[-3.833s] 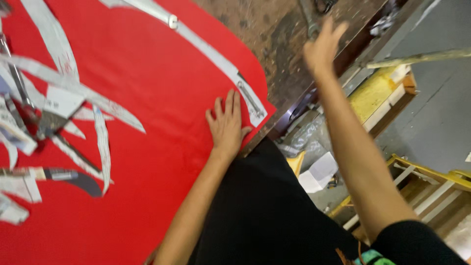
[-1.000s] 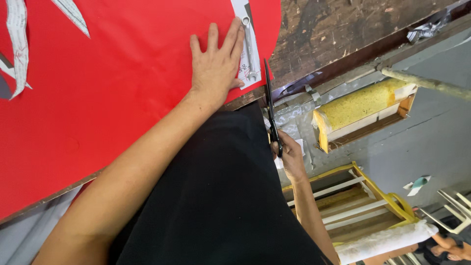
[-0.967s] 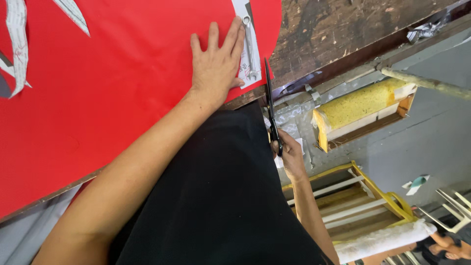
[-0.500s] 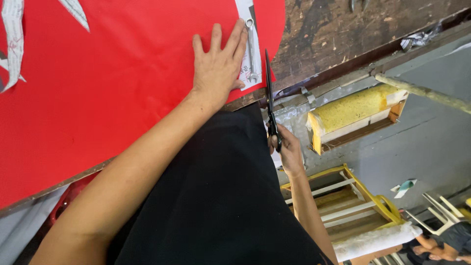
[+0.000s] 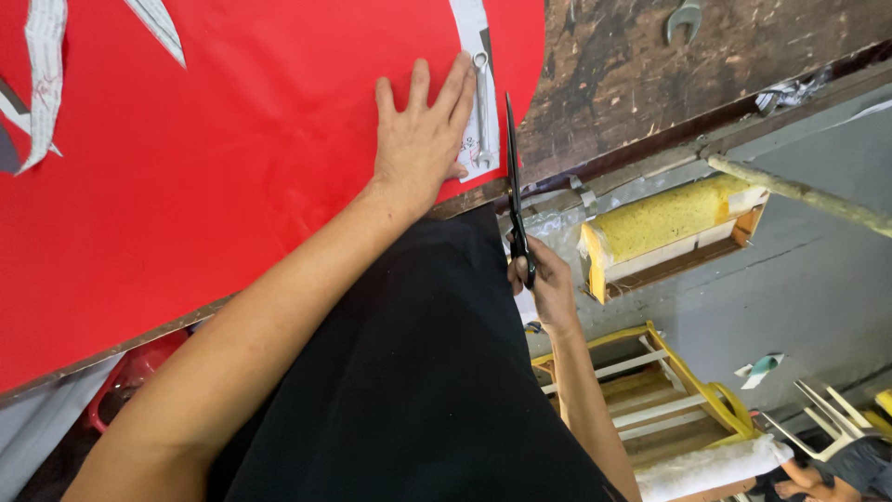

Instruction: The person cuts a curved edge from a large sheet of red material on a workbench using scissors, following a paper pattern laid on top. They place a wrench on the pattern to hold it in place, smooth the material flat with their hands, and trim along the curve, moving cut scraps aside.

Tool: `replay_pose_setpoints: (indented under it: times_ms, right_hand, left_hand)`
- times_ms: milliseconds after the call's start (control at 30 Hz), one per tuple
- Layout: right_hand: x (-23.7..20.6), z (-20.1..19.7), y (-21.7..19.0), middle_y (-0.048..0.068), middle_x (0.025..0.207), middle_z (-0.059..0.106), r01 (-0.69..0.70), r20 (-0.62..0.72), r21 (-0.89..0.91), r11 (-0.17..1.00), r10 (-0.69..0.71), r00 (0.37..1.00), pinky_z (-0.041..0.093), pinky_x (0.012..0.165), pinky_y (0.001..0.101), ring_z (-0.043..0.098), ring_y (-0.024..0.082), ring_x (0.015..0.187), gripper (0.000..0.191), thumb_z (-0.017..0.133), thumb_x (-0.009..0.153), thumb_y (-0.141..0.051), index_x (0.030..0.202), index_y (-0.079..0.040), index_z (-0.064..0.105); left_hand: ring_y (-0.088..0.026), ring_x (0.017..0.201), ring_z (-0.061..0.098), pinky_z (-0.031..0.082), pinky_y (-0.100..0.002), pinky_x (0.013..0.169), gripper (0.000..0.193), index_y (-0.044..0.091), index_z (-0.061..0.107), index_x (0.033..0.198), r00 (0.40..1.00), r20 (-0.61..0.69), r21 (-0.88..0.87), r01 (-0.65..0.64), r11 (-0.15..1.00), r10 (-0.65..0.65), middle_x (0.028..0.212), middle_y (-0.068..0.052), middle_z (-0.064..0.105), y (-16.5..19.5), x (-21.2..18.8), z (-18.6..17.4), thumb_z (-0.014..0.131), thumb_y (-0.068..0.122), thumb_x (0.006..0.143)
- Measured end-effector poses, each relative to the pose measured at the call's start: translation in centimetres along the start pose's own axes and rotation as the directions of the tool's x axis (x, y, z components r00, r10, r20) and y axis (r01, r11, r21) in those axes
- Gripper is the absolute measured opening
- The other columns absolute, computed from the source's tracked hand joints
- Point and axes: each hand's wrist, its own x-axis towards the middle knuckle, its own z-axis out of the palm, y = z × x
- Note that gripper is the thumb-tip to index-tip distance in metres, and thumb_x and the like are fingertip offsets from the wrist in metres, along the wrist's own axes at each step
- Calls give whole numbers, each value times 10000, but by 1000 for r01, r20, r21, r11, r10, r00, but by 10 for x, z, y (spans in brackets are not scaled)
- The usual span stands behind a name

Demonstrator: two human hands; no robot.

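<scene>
Left hand (image 5: 423, 135) flat, fingers spread, on red sheet (image 5: 232, 167) at table (image 5: 650, 65) edge; right hand (image 5: 548, 284) gripping black scissors (image 5: 514, 186), blade tips indistinct, raised nearer the sheet than before.

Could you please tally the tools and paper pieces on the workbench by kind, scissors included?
Scissors, in the right hand: 1
Wrenches: 2
Paper pattern strips: 3
Red fabric sheet, under the left hand: 1
Total: 7
</scene>
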Motion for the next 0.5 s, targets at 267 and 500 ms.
replay_pose_setpoints:
  times_ms: [267,500]
  right_hand:
    - [12,-2,-9,35,784,630,-7,25,2,1000,7,1000,457,601,248,573,98,645,437,679,1006,-242,1347,26,627]
    - [18,-1,-26,32,785,637,-30,19,-46,998,31,999,453,592,248,571,99,633,453,687,989,-260,1355,0,632]
  left_hand:
    - [-395,1403,344,380,-679,1018,1224,80,354,1600,1000,-1,-17,-9,1000,9,1658,-73,223,-1,0,-1,875,574,609]
    - [-390,1406,345,386,-676,1018,1219,89,358,1599,1000,14,-20,-4,1000,4,1660,-68,223,-1,0,-3,881,562,604]
